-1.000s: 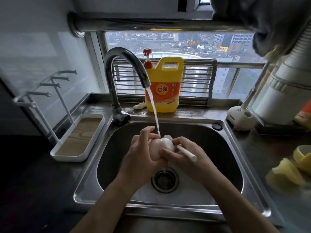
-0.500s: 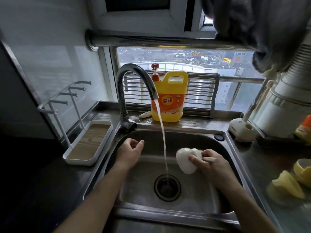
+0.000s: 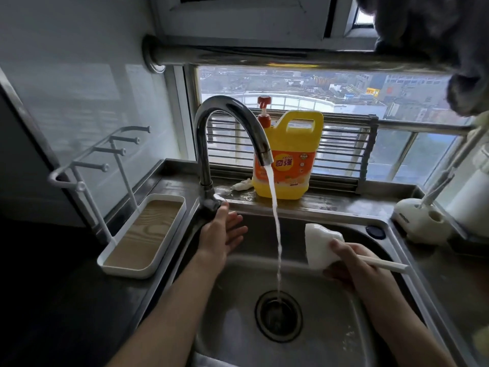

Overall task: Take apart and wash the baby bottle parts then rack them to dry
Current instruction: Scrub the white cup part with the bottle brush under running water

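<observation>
My right hand [image 3: 352,263] grips a white sponge brush [image 3: 318,246] over the right side of the steel sink [image 3: 304,340]; its pale handle [image 3: 383,264] sticks out to the right. My left hand [image 3: 223,233] is open, fingers spread, at the base of the chrome tap [image 3: 209,154], thumb close to the lever [image 3: 219,198]. Water [image 3: 276,229] pours from the spout into the drain [image 3: 277,315]. The white drying rack [image 3: 143,234] with pegs and a wood-look tray stands left of the sink. No bottle part is in either hand.
A yellow dish soap jug [image 3: 287,154] with a red pump stands on the ledge behind the tap. A white brush holder [image 3: 420,221] sits at the sink's back right corner. A grey cloth [image 3: 436,35] hangs from the rail above.
My left hand let go of the sponge brush and moved left and up to the tap's base. My right hand carried the brush out of the water stream to the right.
</observation>
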